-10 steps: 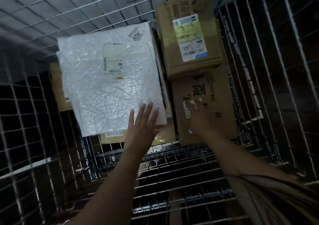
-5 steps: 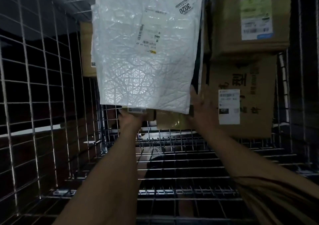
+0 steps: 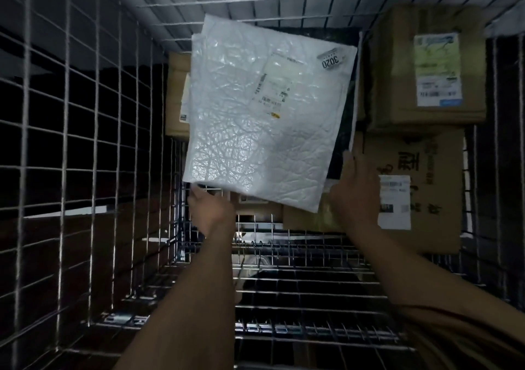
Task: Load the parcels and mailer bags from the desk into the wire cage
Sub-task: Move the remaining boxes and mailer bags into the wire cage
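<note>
The wire cage (image 3: 85, 148) is filling from its far wall. A tall labelled carton (image 3: 426, 71) is sitting in the far right corner on a printed carton (image 3: 423, 170). A smaller brown box (image 3: 176, 97) is showing toward the far left corner.

The white mailer bag (image 3: 255, 119) is being held up tilted in front of the far wall, between the brown box and the right-hand cartons. Its btm edge is hanging just above a flat tan parcel (image 3: 304, 216) on the cage floor.

Step in hand, as I'm reading it, is seating the bag against the stack at the back. Doing it well prob. means:
- squaring the bag up first
- easing its btm edge down onto the tan parcel
- pressing it back so it isn't flopping fwd

The bag is looking soft and likely to bend, so supporting both lower corners is making sense. A thin white edge (image 3: 355, 85), some flat item standing just right of the bag, is worth not knocking.

Both forearms are reaching fwd into the cage, approx parallel. The L hand (image 3: 211, 210) is grasping the bag's lower left corner from beneath, w/ fingers tucked out of sight behind it. The R hand (image 3: 355, 196) is sitting at the lower right corner, thumb pointing up along the thin white edge and fingers hidden behind the bag. I can't tell if it's clamping the bag, clamping the thin item, or just bracing.
</note>
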